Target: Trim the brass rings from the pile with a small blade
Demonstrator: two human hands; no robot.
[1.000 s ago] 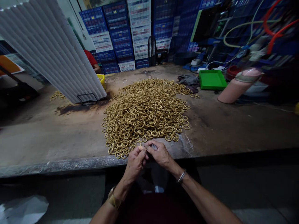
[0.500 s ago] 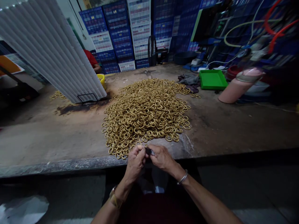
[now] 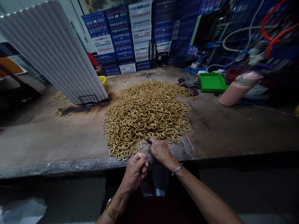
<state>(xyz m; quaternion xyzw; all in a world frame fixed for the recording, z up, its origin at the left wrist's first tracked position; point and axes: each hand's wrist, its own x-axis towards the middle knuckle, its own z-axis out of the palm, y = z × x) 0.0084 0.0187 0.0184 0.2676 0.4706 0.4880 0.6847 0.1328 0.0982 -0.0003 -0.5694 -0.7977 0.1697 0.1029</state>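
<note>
Between the fingertips of our left hand (image 3: 135,169) we pinch a small gold-coloured piece (image 3: 146,154); it is seen nearly edge-on and a little blurred, so we take it to be a ring without being sure. Our right hand (image 3: 161,152), just beside it, grips a slim dark blade (image 3: 149,142) whose tip points toward the heap. The two hands are apart, both closed around what they hold, at the near edge of the counter (image 3: 221,124).

In front of us, the heap of rings (image 3: 147,109) spreads over the counter, round, smooth-looking and dull gold, piled thick in the middle and thinning to single loops at the rim. The counter itself is brown, scuffed and stained, its front edge rough and greyish.

To the left leans a pale, ribbed panel (image 3: 51,49); to the right lie a crumpled dark cloth (image 3: 188,82) and a shallow green tray (image 3: 213,82) with straight sides.
</note>
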